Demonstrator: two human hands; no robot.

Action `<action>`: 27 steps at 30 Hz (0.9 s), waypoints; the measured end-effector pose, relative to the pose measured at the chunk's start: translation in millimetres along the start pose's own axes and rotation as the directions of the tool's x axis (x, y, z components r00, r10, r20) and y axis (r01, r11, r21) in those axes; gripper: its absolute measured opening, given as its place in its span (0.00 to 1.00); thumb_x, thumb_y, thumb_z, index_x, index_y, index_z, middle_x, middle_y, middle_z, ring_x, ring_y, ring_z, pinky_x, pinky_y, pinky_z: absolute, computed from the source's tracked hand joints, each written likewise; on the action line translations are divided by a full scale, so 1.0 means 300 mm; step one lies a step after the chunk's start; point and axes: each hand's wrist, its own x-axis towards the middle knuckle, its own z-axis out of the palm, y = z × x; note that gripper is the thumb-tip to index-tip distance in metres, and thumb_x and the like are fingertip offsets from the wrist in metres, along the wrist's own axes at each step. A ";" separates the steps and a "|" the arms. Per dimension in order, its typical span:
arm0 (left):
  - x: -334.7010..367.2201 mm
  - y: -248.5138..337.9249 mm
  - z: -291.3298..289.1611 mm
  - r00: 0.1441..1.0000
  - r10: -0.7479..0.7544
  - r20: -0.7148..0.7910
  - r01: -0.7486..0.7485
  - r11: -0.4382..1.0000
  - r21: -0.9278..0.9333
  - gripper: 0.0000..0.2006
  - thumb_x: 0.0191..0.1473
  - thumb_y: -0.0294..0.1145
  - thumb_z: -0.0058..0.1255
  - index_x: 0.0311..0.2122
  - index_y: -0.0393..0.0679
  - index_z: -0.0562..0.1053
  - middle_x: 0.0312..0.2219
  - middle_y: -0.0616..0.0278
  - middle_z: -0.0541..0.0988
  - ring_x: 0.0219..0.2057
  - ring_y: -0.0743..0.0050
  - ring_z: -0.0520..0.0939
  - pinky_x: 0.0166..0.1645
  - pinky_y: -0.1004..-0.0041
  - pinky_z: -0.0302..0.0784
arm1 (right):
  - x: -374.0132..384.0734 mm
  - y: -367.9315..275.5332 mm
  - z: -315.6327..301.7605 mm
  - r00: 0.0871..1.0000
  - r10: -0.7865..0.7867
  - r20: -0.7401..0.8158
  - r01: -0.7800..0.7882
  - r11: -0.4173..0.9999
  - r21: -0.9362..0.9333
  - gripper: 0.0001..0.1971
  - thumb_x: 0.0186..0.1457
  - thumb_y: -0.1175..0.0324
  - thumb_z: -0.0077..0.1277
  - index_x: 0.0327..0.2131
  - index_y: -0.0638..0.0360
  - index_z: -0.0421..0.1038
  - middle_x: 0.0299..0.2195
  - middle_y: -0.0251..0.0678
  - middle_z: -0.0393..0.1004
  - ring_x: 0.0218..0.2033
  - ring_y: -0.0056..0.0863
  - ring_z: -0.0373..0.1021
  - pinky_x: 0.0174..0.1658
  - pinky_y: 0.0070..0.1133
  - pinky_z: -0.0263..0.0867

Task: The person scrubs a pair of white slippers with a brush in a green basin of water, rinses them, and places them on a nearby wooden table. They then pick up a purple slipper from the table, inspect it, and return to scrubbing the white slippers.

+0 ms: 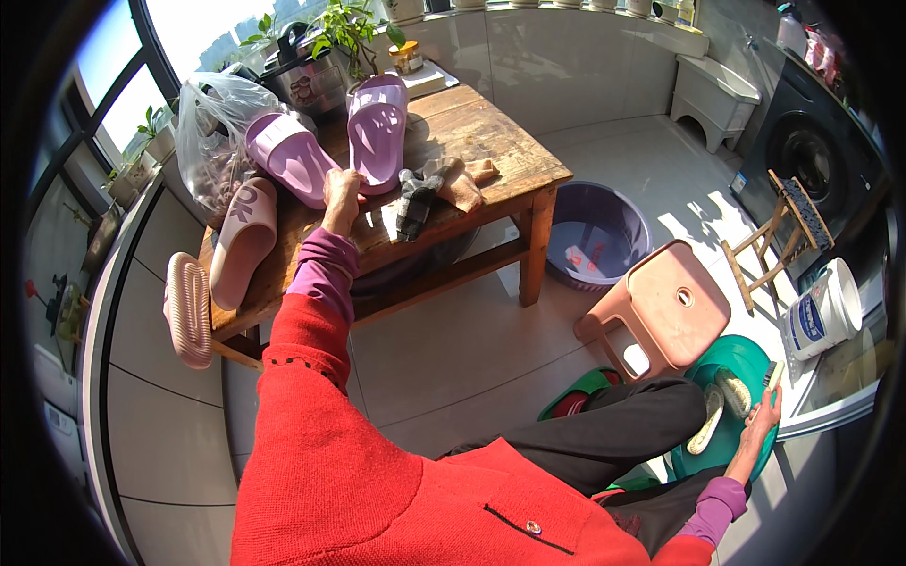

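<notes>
My left hand (342, 200) is closed at the heel end of a purple slipper (379, 132), which stands on the wooden table (510, 141). A matching purple slipper (291, 158) lies just left of that hand. Down at the right, my right hand (761, 415) is closed around a small brush (773, 375) with dark bristles, at the edge of a round green basin (731, 448). Two pale-edged, brush-like things (707, 426) lie on the green basin; their exact kind is unclear.
Pink slippers (247, 241) sit at the table's left end beside a clear plastic bag (217, 132). Crumpled cloths (439, 191) lie near its front edge. On the floor stand a purple tub (599, 231), pink stool (670, 302), white bucket (824, 316) and folding stool (779, 236).
</notes>
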 end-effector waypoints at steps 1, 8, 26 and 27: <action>0.008 -0.007 0.002 1.000 -0.005 0.011 0.005 0.999 -0.036 0.12 0.39 0.30 0.53 0.24 0.29 0.76 0.19 0.50 0.78 0.14 0.62 0.77 0.21 0.70 0.74 | 0.002 0.002 0.000 1.000 0.001 0.000 -0.001 1.000 0.007 0.22 0.56 0.60 0.49 0.55 0.38 0.62 0.14 0.19 0.53 0.09 0.08 0.47 0.10 0.11 0.40; -0.005 -0.011 -0.015 0.997 -0.039 0.062 0.055 0.959 -0.278 0.08 0.42 0.23 0.49 0.24 0.26 0.75 0.20 0.49 0.78 0.15 0.59 0.78 0.18 0.66 0.75 | -0.007 -0.002 -0.001 1.000 -0.023 0.021 0.022 1.000 0.017 0.23 0.56 0.60 0.49 0.56 0.41 0.62 0.15 0.20 0.55 0.09 0.07 0.48 0.10 0.10 0.40; -0.099 0.073 -0.024 0.996 -0.093 0.006 0.090 0.950 -0.298 0.06 0.42 0.20 0.54 0.27 0.28 0.72 0.21 0.53 0.74 0.20 0.64 0.77 0.24 0.69 0.79 | -0.035 -0.016 0.005 0.999 -0.033 0.037 0.032 0.999 0.017 0.21 0.56 0.60 0.50 0.54 0.42 0.63 0.14 0.19 0.54 0.09 0.07 0.48 0.10 0.10 0.39; -0.105 0.077 -0.024 0.995 -0.094 -0.013 0.087 0.958 -0.275 0.06 0.42 0.20 0.54 0.27 0.28 0.72 0.22 0.53 0.75 0.20 0.64 0.78 0.24 0.69 0.79 | -0.033 -0.013 0.003 0.999 -0.031 0.044 0.030 0.999 0.020 0.21 0.56 0.60 0.50 0.54 0.42 0.63 0.14 0.19 0.54 0.09 0.07 0.48 0.10 0.10 0.39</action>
